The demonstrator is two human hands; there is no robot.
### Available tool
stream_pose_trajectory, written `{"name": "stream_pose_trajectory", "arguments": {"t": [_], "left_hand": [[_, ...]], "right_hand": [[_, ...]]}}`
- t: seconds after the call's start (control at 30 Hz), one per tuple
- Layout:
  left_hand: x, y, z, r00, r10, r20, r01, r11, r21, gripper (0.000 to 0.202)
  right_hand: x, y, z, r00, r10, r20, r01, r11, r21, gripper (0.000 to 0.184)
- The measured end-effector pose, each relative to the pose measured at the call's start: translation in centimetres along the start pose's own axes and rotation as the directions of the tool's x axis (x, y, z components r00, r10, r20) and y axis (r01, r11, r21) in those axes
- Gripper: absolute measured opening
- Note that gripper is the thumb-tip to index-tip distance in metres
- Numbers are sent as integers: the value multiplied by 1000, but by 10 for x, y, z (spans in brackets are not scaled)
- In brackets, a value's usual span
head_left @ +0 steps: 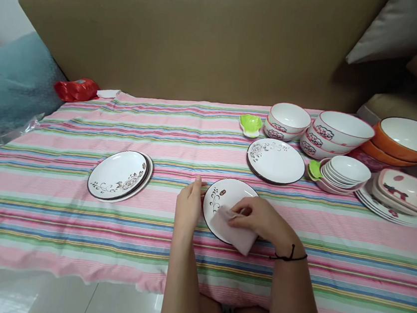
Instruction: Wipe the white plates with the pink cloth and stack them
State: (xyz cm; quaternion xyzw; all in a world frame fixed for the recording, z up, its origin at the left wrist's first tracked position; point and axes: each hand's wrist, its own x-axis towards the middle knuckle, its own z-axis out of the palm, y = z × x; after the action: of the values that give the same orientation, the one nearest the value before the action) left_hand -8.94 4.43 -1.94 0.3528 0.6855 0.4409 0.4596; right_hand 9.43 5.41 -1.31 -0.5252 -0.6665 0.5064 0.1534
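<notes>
Several right fingers [243, 222] pinch cloth [236, 235] against a plate [235, 192], left fingers [197, 184] extended at its rim.

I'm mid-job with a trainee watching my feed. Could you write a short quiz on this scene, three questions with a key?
1. Which hand holds the cloth?
2. True or false: the orange bowls and the blue cushion are at opposite ends of the scene.
3. Fill in: the cloth is partly over a patterned ____.

Key:
1. Right hand
2. True
3. Plate
</notes>
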Motion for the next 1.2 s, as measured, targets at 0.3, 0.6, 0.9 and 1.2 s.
{"name": "stream_pose_trajectory", "arguments": {"t": [0.3,0.6,0.9,1.2], "left_hand": [[3,-3,1,1000,23,-7,-23,1000,19,59],[3,-3,1,1000,21,-12,-20,999,44,55],[4,-4,1,998,61,-26,-60,996,62,58],[4,-4,0,998,50,-26,-48,996,75,57]], "right_hand": [[-12,21,-20,931,101,-351,-138,987,-82,24],[-9,7,-3,999,13,-44,-13,1000,-12,11],[11,15,-7,726,29,-688,-152,981,-118,20],[3,6,-1,981,-42,-188,25,995,-95,16]]}}
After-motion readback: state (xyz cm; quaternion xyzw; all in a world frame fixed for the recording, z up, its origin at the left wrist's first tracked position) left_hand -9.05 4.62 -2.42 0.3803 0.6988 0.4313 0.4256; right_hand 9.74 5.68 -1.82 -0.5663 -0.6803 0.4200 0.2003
